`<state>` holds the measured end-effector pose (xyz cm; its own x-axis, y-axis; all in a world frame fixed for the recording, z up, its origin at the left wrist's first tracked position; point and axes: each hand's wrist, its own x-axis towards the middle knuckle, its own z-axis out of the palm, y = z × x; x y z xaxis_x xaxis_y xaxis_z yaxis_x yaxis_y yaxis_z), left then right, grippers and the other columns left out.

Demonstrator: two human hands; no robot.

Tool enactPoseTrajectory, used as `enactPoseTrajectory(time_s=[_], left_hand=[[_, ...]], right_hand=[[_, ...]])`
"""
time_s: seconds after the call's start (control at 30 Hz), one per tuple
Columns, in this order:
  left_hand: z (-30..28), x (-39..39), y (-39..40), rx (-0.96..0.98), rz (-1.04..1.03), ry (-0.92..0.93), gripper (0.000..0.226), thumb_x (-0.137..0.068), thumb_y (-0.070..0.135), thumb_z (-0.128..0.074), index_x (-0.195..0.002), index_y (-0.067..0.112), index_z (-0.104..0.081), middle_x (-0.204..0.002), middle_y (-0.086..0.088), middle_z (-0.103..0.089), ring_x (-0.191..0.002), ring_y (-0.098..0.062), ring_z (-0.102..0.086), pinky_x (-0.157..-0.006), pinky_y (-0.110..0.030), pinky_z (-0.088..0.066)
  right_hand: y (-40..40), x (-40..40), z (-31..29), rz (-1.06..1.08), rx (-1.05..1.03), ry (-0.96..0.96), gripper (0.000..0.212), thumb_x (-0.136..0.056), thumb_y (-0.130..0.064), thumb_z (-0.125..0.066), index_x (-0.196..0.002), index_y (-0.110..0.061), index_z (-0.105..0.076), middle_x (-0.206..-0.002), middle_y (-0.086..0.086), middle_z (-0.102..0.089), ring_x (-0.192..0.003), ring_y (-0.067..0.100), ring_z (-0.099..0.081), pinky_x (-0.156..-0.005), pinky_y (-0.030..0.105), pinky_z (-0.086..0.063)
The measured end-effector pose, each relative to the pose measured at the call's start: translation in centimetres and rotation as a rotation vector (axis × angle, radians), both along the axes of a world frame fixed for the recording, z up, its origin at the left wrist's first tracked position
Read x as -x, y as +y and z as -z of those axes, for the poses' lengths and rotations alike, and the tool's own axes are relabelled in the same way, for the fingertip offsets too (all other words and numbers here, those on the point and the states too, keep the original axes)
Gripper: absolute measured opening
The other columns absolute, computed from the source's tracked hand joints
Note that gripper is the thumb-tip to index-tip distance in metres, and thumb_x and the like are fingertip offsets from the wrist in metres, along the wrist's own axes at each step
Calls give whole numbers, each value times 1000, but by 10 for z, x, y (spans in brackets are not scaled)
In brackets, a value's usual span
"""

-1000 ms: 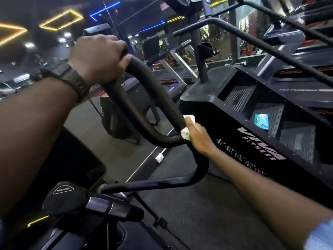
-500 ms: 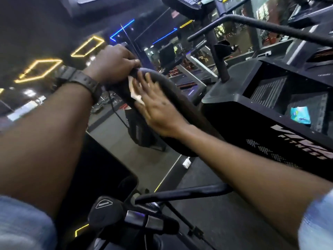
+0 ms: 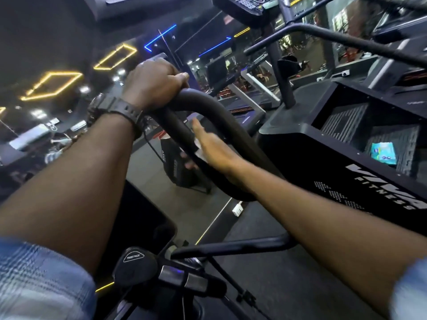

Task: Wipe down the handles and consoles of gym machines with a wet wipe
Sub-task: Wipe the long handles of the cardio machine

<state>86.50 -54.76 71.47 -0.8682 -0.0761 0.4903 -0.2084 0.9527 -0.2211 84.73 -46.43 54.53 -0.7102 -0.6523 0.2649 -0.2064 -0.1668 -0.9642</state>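
Observation:
A thick black curved handle (image 3: 233, 128) of a gym machine loops in front of me. My left hand (image 3: 153, 85), with a black watch on the wrist, is closed around the top of the loop. My right hand (image 3: 212, 148) wraps the left bar of the loop lower down, pressing a white wet wipe (image 3: 200, 153) against it; only a small edge of the wipe shows under the palm. The fingertips curl behind the bar.
A black stair-climber (image 3: 346, 162) marked "VIVA FITNESS" stands to the right, with a blue wipes packet (image 3: 382, 153) on a step. Its rail (image 3: 335, 40) crosses above. A lower thin handlebar (image 3: 231, 247) and knob (image 3: 134, 265) sit below my arms. Treadmills stand behind.
My right hand with the wipe went from the bottom bend of the handle up near my left hand, then slid back down the left bar. My left hand kept its grip.

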Motion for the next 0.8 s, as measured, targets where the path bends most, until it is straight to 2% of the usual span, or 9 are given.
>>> enactPoseTrajectory(time_s=[0.1,0.17,0.2,0.27,0.33,0.43,0.57,0.73,0.8], left_hand=[[1,0,0,-26,10,-8,37,-97,50,-45,-100,33,-77,-138,-6,-62,-132,-27,-52,-105,-44,-42],[2,1,3,-15,6,-8,43,-100,52,-42,-103,28,-77,-137,-9,-62,-128,-31,-54,-99,-42,-42],[2,3,3,-14,-10,0,48,-100,54,-39,-104,25,-77,-135,-10,-62,-124,-33,-55,-96,-41,-42],[2,4,2,-30,-30,18,63,-96,63,-30,-107,23,-77,-134,-4,-63,-121,-33,-56,-96,-42,-41],[2,3,1,-34,-36,26,72,-88,70,-23,-108,25,-76,-136,0,-63,-124,-31,-56,-102,-44,-43],[4,3,4,29,-56,28,56,-97,61,-33,-109,28,-76,-121,-8,-69,-116,-34,-60,-96,-43,-45],[7,0,4,104,-45,31,51,-99,57,-34,-110,29,-75,-118,-8,-70,-113,-36,-61,-92,-44,-45],[13,-2,4,257,-34,52,43,-102,53,-39,-117,31,-72,-113,-14,-70,-109,-40,-62,-87,-44,-43],[19,-3,4,345,-13,74,43,-101,54,-39,-120,31,-71,-108,-16,-71,-105,-42,-63,-81,-42,-42]], right_hand=[[-24,18,-32,-206,231,-17,83,-80,-75,-39,-125,-8,-60,-110,8,-69,-98,22,-67,-83,38,-57],[-10,18,-21,-183,240,73,65,-95,-64,-36,-106,-6,-62,-86,3,-70,-72,15,-68,-60,25,-52],[1,11,-12,-136,156,82,67,-94,-67,-35,-104,-7,-62,-84,7,-71,-68,21,-70,-58,27,-51],[14,7,16,-94,14,61,72,-92,-72,-37,-109,-7,-63,-93,18,-72,-79,35,-72,-65,37,-54],[20,7,35,-148,18,31,68,-95,-66,-38,-104,-6,-68,-92,20,-72,-80,34,-73,-72,39,-56],[-2,15,-2,-55,98,34,77,-92,-74,-32,-95,-7,-70,-86,16,-73,-81,25,-71,-82,42,-55],[-27,15,-33,159,117,261,57,-98,-62,-25,-114,-19,-60,-103,9,-70,-99,26,-65,-91,45,-50],[29,-6,70,311,-195,555,55,-100,-57,-25,-113,-11,-52,-97,10,-68,-89,32,-63,-78,44,-48],[61,-8,116,473,-371,869,54,-101,-55,-25,-106,-11,-57,-95,6,-68,-95,30,-62,-83,44,-43]])
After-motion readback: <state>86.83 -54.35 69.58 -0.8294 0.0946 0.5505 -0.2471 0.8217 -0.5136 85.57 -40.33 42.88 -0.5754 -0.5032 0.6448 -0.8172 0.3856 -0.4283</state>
